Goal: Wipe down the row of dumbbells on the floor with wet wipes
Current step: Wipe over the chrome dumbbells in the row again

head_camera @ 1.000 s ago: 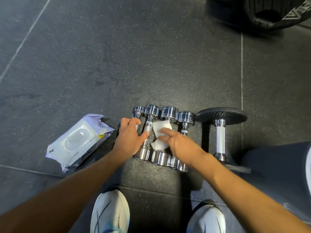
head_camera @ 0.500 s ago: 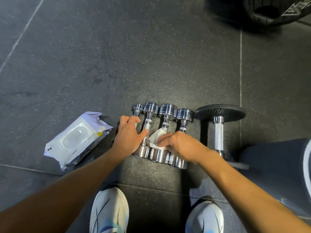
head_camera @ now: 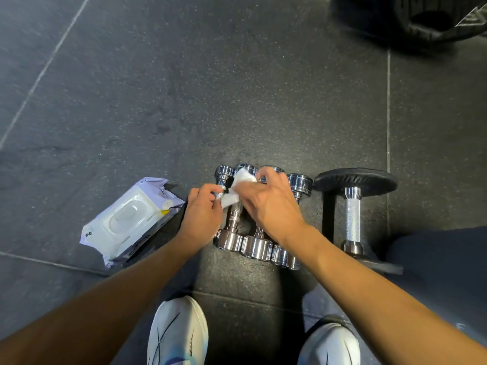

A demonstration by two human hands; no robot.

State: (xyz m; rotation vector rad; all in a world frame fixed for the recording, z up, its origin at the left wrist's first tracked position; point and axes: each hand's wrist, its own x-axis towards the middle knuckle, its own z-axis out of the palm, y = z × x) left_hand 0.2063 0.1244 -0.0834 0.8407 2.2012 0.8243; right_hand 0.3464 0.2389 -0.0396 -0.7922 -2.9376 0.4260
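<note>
A crumpled white wet wipe (head_camera: 238,189) is pinched by the right hand (head_camera: 268,206) over the far ends of four shiny chrome dumbbells (head_camera: 257,247) rowed on the dark floor (head_camera: 184,101); the leftmost dumbbell (head_camera: 224,172) is gripped by the left hand (head_camera: 201,216).

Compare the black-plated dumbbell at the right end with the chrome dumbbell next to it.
The black-plated dumbbell has wide, flat, dull discs; the chrome dumbbell has small shiny heads. The black-plated dumbbell is larger, the chrome dumbbell slimmer-handled. The right hand hides part of the chrome dumbbell, not the black-plated one. Both lie on the floor, handles running away from the person.
</note>
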